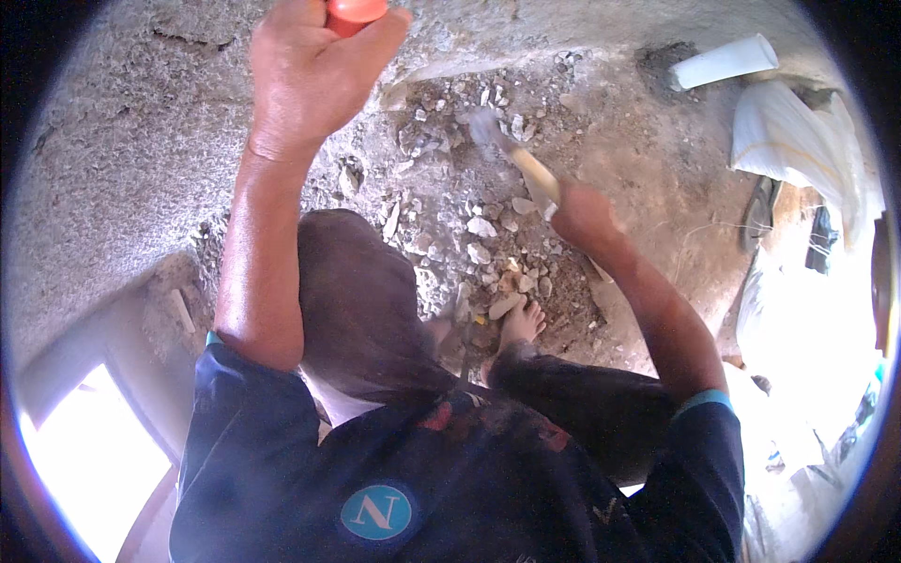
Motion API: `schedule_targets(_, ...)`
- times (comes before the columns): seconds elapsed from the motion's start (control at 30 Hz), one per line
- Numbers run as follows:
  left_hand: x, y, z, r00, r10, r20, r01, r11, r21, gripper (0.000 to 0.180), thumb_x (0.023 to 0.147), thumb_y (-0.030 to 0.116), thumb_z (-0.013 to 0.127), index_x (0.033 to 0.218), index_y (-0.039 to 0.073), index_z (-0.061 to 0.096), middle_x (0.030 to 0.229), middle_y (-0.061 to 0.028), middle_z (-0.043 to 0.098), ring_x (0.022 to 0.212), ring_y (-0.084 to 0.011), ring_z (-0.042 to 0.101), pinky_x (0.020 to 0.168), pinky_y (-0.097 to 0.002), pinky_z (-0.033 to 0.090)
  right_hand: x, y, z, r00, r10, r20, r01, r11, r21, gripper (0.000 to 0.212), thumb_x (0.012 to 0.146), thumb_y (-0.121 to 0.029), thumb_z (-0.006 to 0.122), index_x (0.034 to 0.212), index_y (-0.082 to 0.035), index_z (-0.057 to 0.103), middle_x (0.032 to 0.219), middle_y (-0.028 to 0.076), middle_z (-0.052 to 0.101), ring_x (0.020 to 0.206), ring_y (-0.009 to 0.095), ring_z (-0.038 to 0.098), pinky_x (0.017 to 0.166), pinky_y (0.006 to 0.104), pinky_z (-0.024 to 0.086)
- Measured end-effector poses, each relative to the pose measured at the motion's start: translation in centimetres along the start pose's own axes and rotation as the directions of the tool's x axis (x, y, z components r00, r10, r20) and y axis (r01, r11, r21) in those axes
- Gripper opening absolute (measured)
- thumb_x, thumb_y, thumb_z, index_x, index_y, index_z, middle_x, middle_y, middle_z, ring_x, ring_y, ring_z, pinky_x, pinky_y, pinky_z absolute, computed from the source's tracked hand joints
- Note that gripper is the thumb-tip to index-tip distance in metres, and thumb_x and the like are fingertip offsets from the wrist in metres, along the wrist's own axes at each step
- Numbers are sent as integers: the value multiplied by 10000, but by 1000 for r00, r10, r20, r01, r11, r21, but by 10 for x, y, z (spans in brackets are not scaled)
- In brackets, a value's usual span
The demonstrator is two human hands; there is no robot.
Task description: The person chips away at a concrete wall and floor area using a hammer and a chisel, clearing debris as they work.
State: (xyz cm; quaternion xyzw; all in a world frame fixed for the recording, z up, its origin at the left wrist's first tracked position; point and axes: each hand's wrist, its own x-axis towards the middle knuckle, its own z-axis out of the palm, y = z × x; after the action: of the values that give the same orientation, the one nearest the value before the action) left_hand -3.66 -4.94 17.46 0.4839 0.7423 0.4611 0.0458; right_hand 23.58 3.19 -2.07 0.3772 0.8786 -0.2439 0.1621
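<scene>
At the top left, my left hand [314, 80] is raised against the rough wall, its fingers closed around an orange-red, round-topped handle [355, 11]. The far part of that tool is cut off by the picture's upper edge, so its kind does not show. My right hand [584, 218] grips the wooden handle of a hammer [537, 176] out over the rubble. The hammer's head is smeared by motion and points up and to the left, apart from the left hand. Broken stones [481, 227] lie below it, between the wall and my bare foot [522, 324].
A rough grey wall [122, 169] rises at the left and along the top. On the right are a white tube-shaped container [725, 62], a white woven sack [798, 136] and a dark sandal [758, 214]. A bright opening [99, 469] shows at the lower left.
</scene>
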Motion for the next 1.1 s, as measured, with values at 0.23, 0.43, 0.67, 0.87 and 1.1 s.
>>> schedule_targets(0.23, -3, -10, 3, 999, -15, 42, 16, 1000, -17, 211, 755, 22, 624, 964, 37, 610, 770, 36, 546, 712, -49, 496, 619, -249, 428, 33, -26, 48, 989, -47, -142, 55, 997, 49, 265, 773, -127, 600, 1011, -19, 555, 861, 233, 651, 804, 398, 648, 702, 492, 517)
schedule_targets(0.43, -1, -8, -5, 991, -133, 8, 133, 987, -94, 229, 763, 22, 623, 991, 33, 605, 805, 26, 570, 729, -53, 508, 626, -248, 434, 9, -16, -19, 991, 32, -132, -22, 997, 74, 267, 781, -113, 591, 1031, -28, 556, 867, 229, 649, 799, 425, 635, 710, 484, 511)
schedule_targets(0.67, 3, -12, 3, 987, 56, -147, -74, 990, -119, 219, 760, 24, 654, 973, 31, 600, 801, 9, 579, 747, -63, 530, 649, -250, 454, 18, -108, -41, 866, 54, -497, 216, 856, 469, 322, 771, -174, 639, 1025, -40, 494, 787, 244, 635, 772, 414, 649, 704, 492, 524)
schedule_targets(0.87, -4, -32, -24, 946, 278, -169, -287, 957, -30, 213, 761, 24, 670, 954, 41, 580, 790, 25, 556, 719, -62, 514, 628, -239, 438, 55, -27, 35, 996, -42, 75, 43, 999, -3, 297, 724, -172, 678, 973, -30, 601, 867, 210, 659, 842, 389, 650, 740, 480, 518)
schedule_targets(1.1, -15, -8, -32, 972, -62, -229, 22, 985, -170, 229, 765, 32, 691, 969, 44, 587, 810, 34, 553, 722, -55, 515, 621, -230, 429, 47, -53, -3, 998, -66, 10, 65, 995, 77, 319, 729, -198, 648, 1001, -32, 644, 880, 212, 663, 838, 392, 650, 749, 474, 516)
